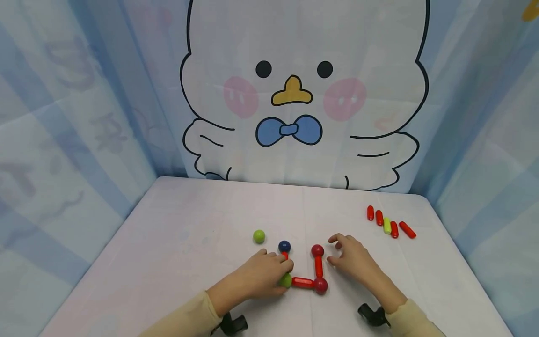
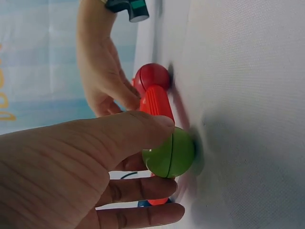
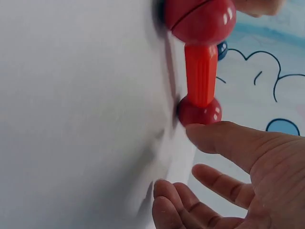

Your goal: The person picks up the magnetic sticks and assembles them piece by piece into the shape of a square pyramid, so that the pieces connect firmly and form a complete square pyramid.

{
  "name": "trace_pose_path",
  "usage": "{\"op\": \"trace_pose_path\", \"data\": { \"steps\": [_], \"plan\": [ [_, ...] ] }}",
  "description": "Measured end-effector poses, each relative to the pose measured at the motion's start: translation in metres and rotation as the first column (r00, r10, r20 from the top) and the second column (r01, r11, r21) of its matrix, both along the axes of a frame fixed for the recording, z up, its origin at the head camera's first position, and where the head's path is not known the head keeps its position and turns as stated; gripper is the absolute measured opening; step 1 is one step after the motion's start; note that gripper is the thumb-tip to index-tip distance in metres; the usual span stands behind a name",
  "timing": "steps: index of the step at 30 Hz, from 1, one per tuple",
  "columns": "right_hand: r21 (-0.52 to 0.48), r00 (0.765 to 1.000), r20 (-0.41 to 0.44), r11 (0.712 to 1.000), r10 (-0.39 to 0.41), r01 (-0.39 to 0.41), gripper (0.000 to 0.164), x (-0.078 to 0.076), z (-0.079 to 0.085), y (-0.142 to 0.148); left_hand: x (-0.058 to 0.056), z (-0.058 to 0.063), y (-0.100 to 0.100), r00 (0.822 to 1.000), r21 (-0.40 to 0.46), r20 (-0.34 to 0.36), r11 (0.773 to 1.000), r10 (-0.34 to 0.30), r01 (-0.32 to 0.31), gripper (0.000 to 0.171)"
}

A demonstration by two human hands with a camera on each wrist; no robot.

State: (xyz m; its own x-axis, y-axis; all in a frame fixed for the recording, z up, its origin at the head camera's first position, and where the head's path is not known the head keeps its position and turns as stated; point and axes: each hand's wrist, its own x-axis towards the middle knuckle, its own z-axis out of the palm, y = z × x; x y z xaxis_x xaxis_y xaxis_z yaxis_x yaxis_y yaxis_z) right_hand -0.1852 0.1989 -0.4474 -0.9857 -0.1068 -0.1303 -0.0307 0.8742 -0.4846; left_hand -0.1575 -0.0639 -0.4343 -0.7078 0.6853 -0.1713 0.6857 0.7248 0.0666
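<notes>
A U-shaped build of magnetic-looking rods and balls lies on the table in the head view. My left hand (image 1: 264, 275) holds its green ball (image 1: 286, 281) at the left corner, thumb on one side and fingers on the other. From that ball a red rod (image 1: 302, 283) runs right to a dark red ball (image 1: 320, 286). Another red rod (image 1: 318, 267) leads away to a second dark red ball (image 1: 317, 251). A blue ball (image 1: 284, 246) tops a partly hidden red rod (image 1: 285, 255). My right hand (image 1: 355, 262), fingers loosely bent, holds nothing just right of the build.
A loose green ball (image 1: 258, 236) lies beyond my left hand. Several red rods (image 1: 379, 218) and one yellow-green rod (image 1: 387, 226) lie at the table's far right. Behind the table (image 1: 189, 224) hangs a cloth (image 1: 290, 164) printed with a cartoon bird.
</notes>
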Motion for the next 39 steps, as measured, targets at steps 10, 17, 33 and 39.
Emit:
{"op": "trace_pose_path", "data": {
  "steps": [10,17,33,39],
  "plan": [
    [0.024,0.996,-0.035,0.996,-0.085,0.085,0.034,-0.013,0.002,0.050,-0.001,-0.001,-0.002,1.000,0.025,0.015,1.000,0.002,-0.002,0.034],
    [0.068,0.988,-0.134,0.994,-0.081,0.091,0.032,-0.028,0.002,0.090,-0.001,-0.001,-0.003,1.000,0.033,0.021,0.999,0.006,-0.006,0.034],
    [0.160,0.958,-0.250,0.969,-0.143,0.187,0.030,-0.056,-0.004,0.158,0.001,0.000,-0.002,1.000,0.013,-0.016,1.000,-0.014,0.014,0.033],
    [0.183,0.961,-0.201,0.957,-0.189,0.227,0.032,-0.061,-0.011,0.183,0.001,-0.002,-0.001,1.000,0.011,-0.013,1.000,-0.010,0.010,0.034]
  ]
}}
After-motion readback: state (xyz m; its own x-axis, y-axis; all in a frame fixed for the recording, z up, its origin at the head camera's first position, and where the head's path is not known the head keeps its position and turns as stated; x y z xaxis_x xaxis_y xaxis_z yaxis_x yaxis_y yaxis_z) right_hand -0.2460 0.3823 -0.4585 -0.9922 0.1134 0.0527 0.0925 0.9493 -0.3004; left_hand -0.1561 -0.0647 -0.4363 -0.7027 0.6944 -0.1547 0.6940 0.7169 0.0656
